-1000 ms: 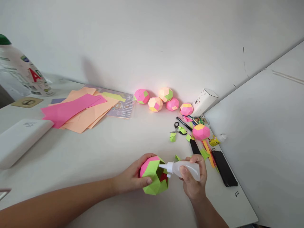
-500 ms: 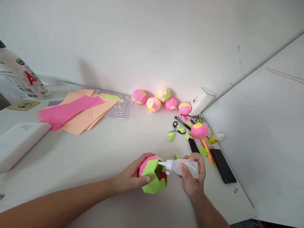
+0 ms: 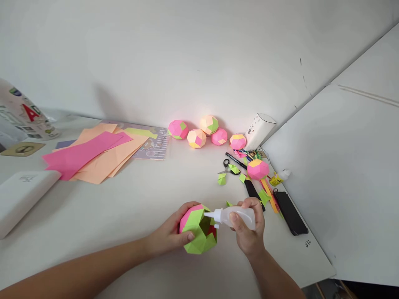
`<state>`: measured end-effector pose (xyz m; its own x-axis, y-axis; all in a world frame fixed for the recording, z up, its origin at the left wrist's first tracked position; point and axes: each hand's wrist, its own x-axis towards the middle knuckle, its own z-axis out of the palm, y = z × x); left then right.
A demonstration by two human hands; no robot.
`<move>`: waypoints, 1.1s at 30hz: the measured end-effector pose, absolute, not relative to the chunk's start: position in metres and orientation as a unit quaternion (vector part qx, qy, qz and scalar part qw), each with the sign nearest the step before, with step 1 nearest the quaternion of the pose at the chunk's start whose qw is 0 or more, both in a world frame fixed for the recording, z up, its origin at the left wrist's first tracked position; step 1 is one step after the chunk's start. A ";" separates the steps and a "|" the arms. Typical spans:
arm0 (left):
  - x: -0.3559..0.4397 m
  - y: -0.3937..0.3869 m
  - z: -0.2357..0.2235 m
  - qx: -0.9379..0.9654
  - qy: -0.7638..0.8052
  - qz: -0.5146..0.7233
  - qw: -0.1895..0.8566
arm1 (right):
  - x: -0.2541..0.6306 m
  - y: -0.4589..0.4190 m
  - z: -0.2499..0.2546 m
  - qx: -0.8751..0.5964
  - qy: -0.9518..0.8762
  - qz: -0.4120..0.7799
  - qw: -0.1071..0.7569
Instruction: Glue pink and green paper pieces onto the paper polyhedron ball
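Note:
My left hand (image 3: 174,230) is closed round the left side of a green and pink folded paper ball (image 3: 195,232), thumb in front and fingers behind. The ball has an opening on its right side, with red showing inside. In my right hand (image 3: 249,230) is a translucent glue bottle (image 3: 238,216), gripped between thumb and fingers and lying nearly level. Its narrow white nozzle points left, with the tip at the upper rim of the opening. Whether the tip touches the paper I cannot tell. A small green paper piece (image 3: 229,204) lies just behind the bottle.
Several finished paper balls (image 3: 196,138) line the wall. To the right lie scissors (image 3: 226,164), a marker (image 3: 236,160), green scraps (image 3: 222,179), a yellow glue bottle (image 3: 278,177) and a black phone (image 3: 290,213). Pink sheets (image 3: 84,151) and a white box-shaped object (image 3: 28,199) are at left.
The view has turned slightly, so the table's things sit a little further left. Both hands keep their grips, and the nozzle stays at the ball's opening.

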<state>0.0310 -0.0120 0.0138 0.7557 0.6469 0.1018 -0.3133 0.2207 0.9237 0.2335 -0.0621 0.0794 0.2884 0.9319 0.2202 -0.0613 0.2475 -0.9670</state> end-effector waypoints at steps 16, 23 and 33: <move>0.030 -0.013 0.014 0.541 0.164 0.302 0.768 | 0.230 -0.064 0.081 -0.492 -0.447 0.387 0.639; 0.030 -0.012 0.015 0.543 0.171 0.298 0.766 | 0.227 -0.064 0.082 -0.489 -0.447 0.404 0.631; 0.029 -0.013 0.014 0.537 0.165 0.304 0.769 | 0.228 -0.065 0.083 -0.485 -0.435 0.435 0.621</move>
<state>0.0293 -0.0129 0.0142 0.7605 0.6454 0.0718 -0.2900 0.2386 0.9268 0.2281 -0.0648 0.0827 0.2418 0.9631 0.1184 -0.1182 0.1503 -0.9815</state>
